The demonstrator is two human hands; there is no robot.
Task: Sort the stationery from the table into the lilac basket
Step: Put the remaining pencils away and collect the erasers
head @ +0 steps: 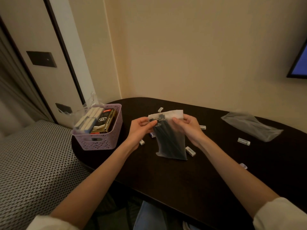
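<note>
Hands: left hand point(141, 129) and right hand point(187, 126) both pinch the top of a bag point(169, 140) of dark pens, held above the table point(166, 176).
Basket point(99, 141): left of the left hand, holding boxes.
Erasers point(190, 151): scattered around both hands.
Empty bag point(252, 127): far right of the right hand.

Lilac basket point(99, 141), dark brown table point(166, 180), black-and-white woven seat point(33, 163)

Frosted plastic bag point(171, 143) between the hands; dark, smooth table point(166, 176); perforated lilac plastic basket point(103, 140); woven cloth seat point(33, 163).
</note>
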